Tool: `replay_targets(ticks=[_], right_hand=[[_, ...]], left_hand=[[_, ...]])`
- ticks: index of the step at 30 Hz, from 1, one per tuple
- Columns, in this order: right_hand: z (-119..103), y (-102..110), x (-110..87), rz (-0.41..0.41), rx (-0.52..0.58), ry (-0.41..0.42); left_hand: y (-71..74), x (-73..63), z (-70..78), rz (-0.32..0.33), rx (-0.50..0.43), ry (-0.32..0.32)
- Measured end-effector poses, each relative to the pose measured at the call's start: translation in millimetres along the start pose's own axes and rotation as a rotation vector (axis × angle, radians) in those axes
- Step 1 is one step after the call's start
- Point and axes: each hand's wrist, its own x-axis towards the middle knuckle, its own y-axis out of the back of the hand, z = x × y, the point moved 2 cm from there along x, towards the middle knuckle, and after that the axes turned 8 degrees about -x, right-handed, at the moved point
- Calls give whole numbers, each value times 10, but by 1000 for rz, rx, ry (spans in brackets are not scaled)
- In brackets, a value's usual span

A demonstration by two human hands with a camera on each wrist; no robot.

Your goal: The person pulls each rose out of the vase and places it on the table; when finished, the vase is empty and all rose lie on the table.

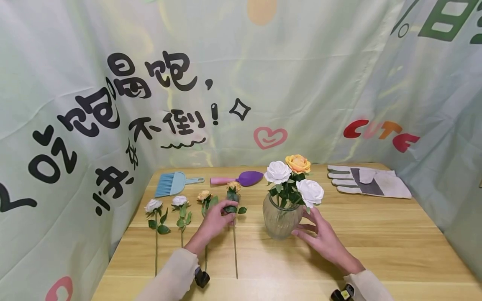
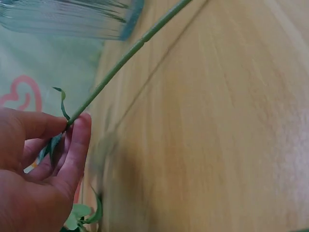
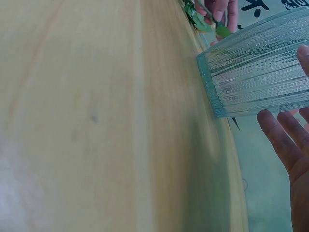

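My left hand [image 1: 214, 223] pinches an orange artificial rose [image 1: 234, 186] by its stem just below the leaves. In the left wrist view, the green stem [image 2: 108, 83] slants above the table, apart from its shadow. To its right, a ribbed clear glass vase [image 1: 281, 221] stands upright with two white roses [image 1: 278, 172] and one orange rose [image 1: 298, 164] in it. My right hand [image 1: 321, 236] is at the vase's right side, fingers spread and loosely bent, thumb toward the front. Whether its fingertips touch the glass, I cannot tell.
Left of my left hand lie two white roses [image 1: 153, 205] and another orange rose [image 1: 204, 195], partly covered by my arm. Along the back are a blue dustpan with brush [image 1: 173, 184], a purple trowel [image 1: 250, 178] and grey-white gloves [image 1: 369, 181]. A printed curtain [image 1: 226, 62] hangs behind the table.
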Motion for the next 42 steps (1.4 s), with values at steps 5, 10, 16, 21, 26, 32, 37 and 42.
replay_targets(ticks=[5,10,16,21,26,32,37,42], right_hand=[[1,-2,-3,1,-1,-1],[2,0,-1,4,-1,1],[5,-1,4,3,-3,-10],[4,-2,2,0,-4,-22],[9,-1,-3,-2,-3,-18],[14,-3,-1,-1,0,-7],[13,-2,0,-1,1,-8],[11,-2,-1,-2,-3,-11]], left_hand=[[-16,25,-73,18,14,6],[-23,31,-119,6,37,20],[-33,32,-129,-8,81,32],[-49,18,-117,-3,125,-8],[-31,-14,-58,43,206,-46],[21,-36,109,108,268,-131],[-43,-56,266,-23,130,-240],[-227,-105,414,-209,-42,-296]])
